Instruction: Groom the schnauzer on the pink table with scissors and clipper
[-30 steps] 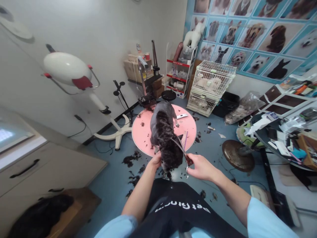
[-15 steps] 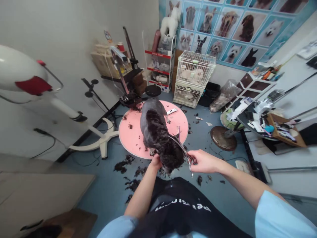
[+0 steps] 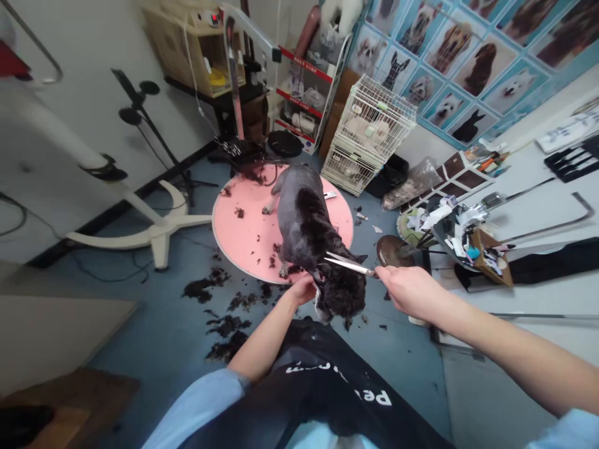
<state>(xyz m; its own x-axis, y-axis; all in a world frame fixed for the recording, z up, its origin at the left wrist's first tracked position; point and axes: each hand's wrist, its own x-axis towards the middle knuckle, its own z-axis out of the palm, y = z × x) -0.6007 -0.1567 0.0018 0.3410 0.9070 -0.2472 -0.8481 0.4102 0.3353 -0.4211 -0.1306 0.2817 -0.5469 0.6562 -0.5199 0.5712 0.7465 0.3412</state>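
Note:
A dark dog (image 3: 306,202), its body clipped short and its head still shaggy, stands on a round pink table (image 3: 234,240) with its head over the near edge. My left hand (image 3: 303,290) is closed at the side of the dog's neck and lower head; the fingertips are hidden behind the fur. In my right hand (image 3: 405,287) is a pair of scissors (image 3: 352,265), blades slightly apart and pointing left across the top of the dog's head. Clumps of cut hair (image 3: 239,212) lie on the table, and a small white device (image 3: 330,195) rests beyond the dog.
Cut hair (image 3: 206,285) is scattered over the blue floor. Stacked wire cages (image 3: 369,134) and a shelf rack (image 3: 306,93) stand at the back. To the right is a cluttered tool stand (image 3: 461,240); to the left, a white wheeled base (image 3: 159,240).
The view has turned and tilted. My right hand has swung the scissors from a steep slant beside the head to nearly level over it. The dog's head has shifted right with my left hand beside it.

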